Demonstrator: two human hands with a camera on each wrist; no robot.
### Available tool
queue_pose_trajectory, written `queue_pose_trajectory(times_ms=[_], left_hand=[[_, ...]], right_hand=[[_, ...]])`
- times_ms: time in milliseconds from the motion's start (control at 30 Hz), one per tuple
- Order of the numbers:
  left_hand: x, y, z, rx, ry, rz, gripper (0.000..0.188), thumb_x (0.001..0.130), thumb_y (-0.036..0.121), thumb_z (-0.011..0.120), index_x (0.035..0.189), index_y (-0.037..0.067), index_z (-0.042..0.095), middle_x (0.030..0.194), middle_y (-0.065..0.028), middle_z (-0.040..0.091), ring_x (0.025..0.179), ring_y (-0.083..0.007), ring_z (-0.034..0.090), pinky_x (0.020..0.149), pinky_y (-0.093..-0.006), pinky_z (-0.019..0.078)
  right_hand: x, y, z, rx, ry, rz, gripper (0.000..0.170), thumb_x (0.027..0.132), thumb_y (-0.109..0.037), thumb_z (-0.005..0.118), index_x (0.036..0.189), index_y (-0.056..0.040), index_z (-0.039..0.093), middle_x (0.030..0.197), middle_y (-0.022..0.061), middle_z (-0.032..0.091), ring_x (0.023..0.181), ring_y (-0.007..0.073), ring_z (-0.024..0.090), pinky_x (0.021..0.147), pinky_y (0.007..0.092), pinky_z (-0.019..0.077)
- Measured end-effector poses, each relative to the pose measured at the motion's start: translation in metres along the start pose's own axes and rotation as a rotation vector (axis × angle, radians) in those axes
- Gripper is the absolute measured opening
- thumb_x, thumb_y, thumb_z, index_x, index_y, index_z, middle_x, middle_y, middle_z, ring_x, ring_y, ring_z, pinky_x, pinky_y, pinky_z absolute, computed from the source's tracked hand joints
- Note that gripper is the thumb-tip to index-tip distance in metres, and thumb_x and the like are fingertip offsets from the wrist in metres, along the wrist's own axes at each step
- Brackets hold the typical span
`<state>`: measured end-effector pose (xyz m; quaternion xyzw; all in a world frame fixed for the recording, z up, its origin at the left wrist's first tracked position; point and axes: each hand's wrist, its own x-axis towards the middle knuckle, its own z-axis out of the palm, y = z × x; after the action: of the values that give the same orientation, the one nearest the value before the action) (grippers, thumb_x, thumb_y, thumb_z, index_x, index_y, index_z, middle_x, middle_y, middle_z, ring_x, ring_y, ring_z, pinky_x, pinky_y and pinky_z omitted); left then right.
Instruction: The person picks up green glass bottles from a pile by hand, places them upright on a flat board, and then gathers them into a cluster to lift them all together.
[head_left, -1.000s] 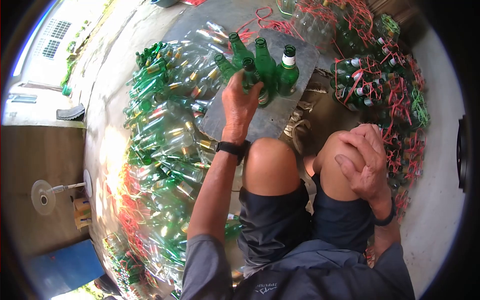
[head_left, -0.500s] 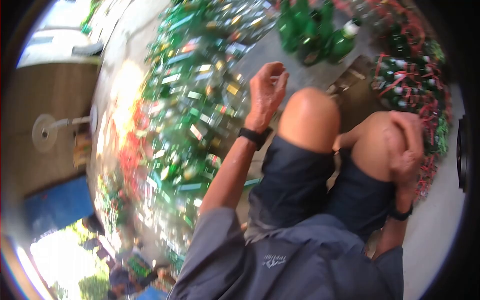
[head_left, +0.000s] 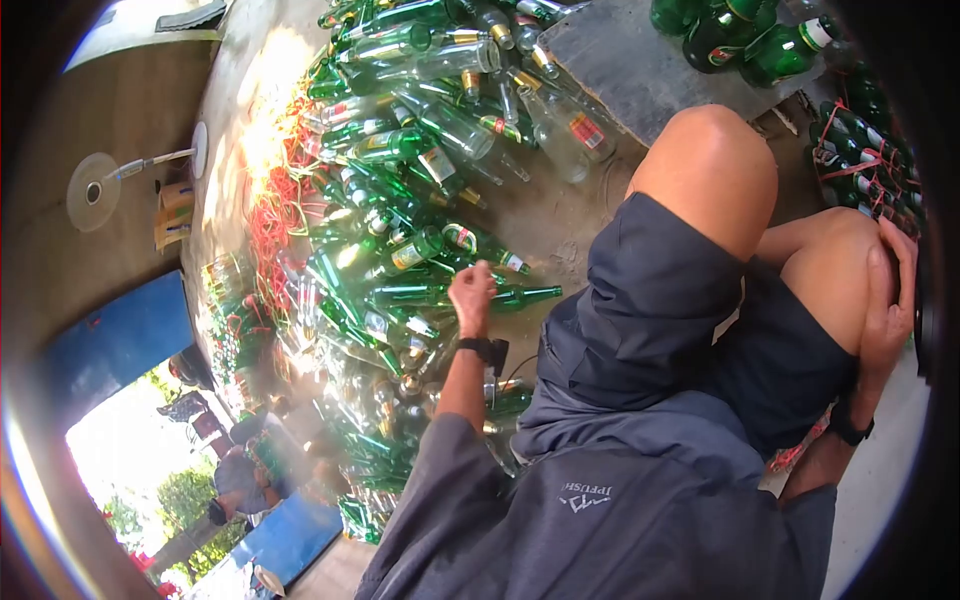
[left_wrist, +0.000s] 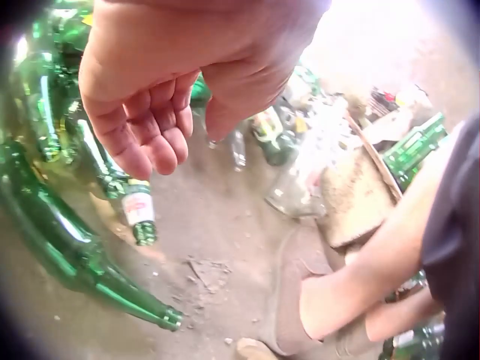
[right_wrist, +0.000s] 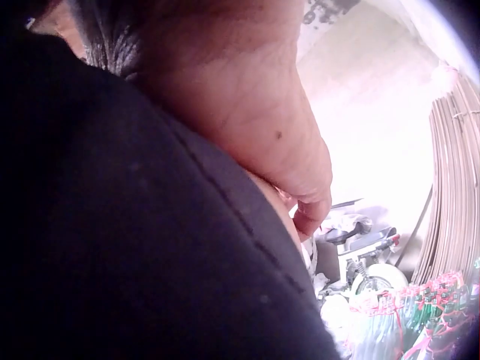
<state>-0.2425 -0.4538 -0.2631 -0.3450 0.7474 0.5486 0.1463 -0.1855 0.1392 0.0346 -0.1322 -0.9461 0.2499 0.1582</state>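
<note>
My left hand (head_left: pixel 473 297) is over the edge of a heap of loose glass bottles, holding nothing. Its fingers hang loosely curled in the left wrist view, the thumb apart from them. Nearest to it lies a long green bottle (left_wrist: pixel 71 255), neck toward my feet, which the hand overlaps in the head view. Another green bottle with a white and red neck label (left_wrist: pixel 139 208) lies just beyond the fingertips. My right hand (head_left: pixel 888 300) rests on my right knee (head_left: pixel 840 245), fingers draped over its outer side.
Several green bottles (head_left: pixel 790 52) stand on a grey board (head_left: pixel 620 60) in front of my knees. Bottles bundled with red string (head_left: pixel 860 150) are at the right. Red string (head_left: pixel 280 190) lies behind the heap. A fan (head_left: pixel 95 192) and another person (head_left: pixel 240 480) are farther left.
My left hand has let go of a green bottle on the board and moved back and left to the heap. The head view has turned left. My right hand stays on the knee.
</note>
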Motion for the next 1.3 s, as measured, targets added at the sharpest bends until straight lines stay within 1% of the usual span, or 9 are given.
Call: queue_pose_trajectory(times_ms=[67,133,200,267,400,600,767,1067,1300], left_hand=[[-0.001,0.024,-0.015,-0.254,0.177,-0.100,0.055,0.094,0.047,0.078,0.115,-0.002,0.067,0.106,-0.0143,0.072,0.087,-0.0227,0.071,0.071,-0.0376,0.0629],[0.029,0.029,-0.037,-0.469,0.276,-0.196,0.079,0.092,0.055,0.077,0.140,-0.001,0.049,0.138,-0.0242,0.059,0.116,-0.0361,0.065,0.088,-0.0494,0.0608],[0.054,0.036,-0.052,-0.525,0.355,-0.230,0.085,0.088,0.059,0.079,0.143,0.003,0.046,0.144,-0.0239,0.053,0.126,-0.0383,0.059,0.099,-0.0549,0.0549],[0.073,0.038,-0.065,-0.523,0.333,-0.192,0.083,0.089,0.059,0.077,0.138,-0.003,0.051,0.135,-0.0202,0.061,0.117,-0.0348,0.062,0.092,-0.0531,0.0571],[0.111,0.041,-0.083,-0.657,0.378,-0.378,0.076,0.087,0.056,0.080,0.141,0.010,0.053,0.139,-0.0149,0.056,0.127,-0.0379,0.055,0.107,-0.0579,0.0475],[0.129,0.032,-0.094,-0.724,0.306,-0.405,0.062,0.090,0.050,0.079,0.134,0.012,0.057,0.131,-0.0139,0.062,0.121,-0.0359,0.060,0.105,-0.0593,0.0482],[0.135,0.030,-0.101,-0.771,0.183,-0.378,0.047,0.090,0.047,0.079,0.117,0.013,0.063,0.115,-0.0093,0.067,0.109,-0.0298,0.066,0.089,-0.0524,0.0579],[0.093,0.023,-0.085,-0.891,0.282,-0.303,0.050,0.086,0.041,0.083,0.122,0.014,0.060,0.120,-0.0111,0.062,0.108,-0.0312,0.063,0.088,-0.0496,0.0580],[0.061,0.013,-0.084,-0.965,0.244,-0.226,0.050,0.086,0.041,0.084,0.121,0.012,0.063,0.123,-0.0095,0.064,0.118,-0.0297,0.060,0.100,-0.0517,0.0523]], right_hand=[[0.001,-0.006,0.001,-0.012,-0.006,-0.003,0.029,0.107,-0.007,0.054,0.131,0.0030,0.065,0.130,0.0120,0.066,0.124,0.0228,0.060,0.112,0.0348,0.0430],[0.002,-0.008,0.002,-0.036,0.004,-0.017,0.030,0.107,-0.007,0.053,0.133,0.0032,0.064,0.131,0.0138,0.066,0.124,0.0235,0.061,0.112,0.0351,0.0431],[0.003,-0.003,0.001,-0.043,-0.009,-0.027,0.030,0.107,-0.007,0.053,0.133,0.0034,0.064,0.132,0.0143,0.066,0.124,0.0237,0.061,0.113,0.0354,0.0427],[0.003,-0.003,0.000,-0.055,-0.019,-0.036,0.031,0.108,-0.008,0.052,0.134,0.0036,0.064,0.132,0.0149,0.066,0.125,0.0240,0.061,0.113,0.0357,0.0424],[0.002,0.000,-0.001,-0.093,-0.022,-0.012,0.031,0.108,-0.009,0.052,0.133,0.0039,0.064,0.134,0.0142,0.066,0.126,0.0241,0.060,0.114,0.0361,0.0412],[0.001,0.001,0.000,-0.067,-0.022,-0.001,0.031,0.108,-0.010,0.052,0.134,0.0023,0.063,0.136,0.0122,0.063,0.129,0.0237,0.057,0.116,0.0348,0.0390],[0.004,-0.006,-0.002,-0.148,-0.027,-0.005,0.030,0.108,-0.010,0.051,0.133,0.0009,0.063,0.134,0.0136,0.063,0.128,0.0262,0.057,0.115,0.0361,0.0387],[0.007,-0.028,0.003,-0.007,0.022,0.029,0.040,0.103,-0.035,0.064,0.127,-0.0031,0.068,0.128,0.0218,0.069,0.115,0.0370,0.065,0.102,0.0482,0.0512],[0.004,-0.020,-0.001,-0.152,-0.009,-0.034,0.030,0.106,-0.013,0.053,0.131,0.0012,0.064,0.130,0.0158,0.065,0.125,0.0295,0.059,0.112,0.0382,0.0411]])
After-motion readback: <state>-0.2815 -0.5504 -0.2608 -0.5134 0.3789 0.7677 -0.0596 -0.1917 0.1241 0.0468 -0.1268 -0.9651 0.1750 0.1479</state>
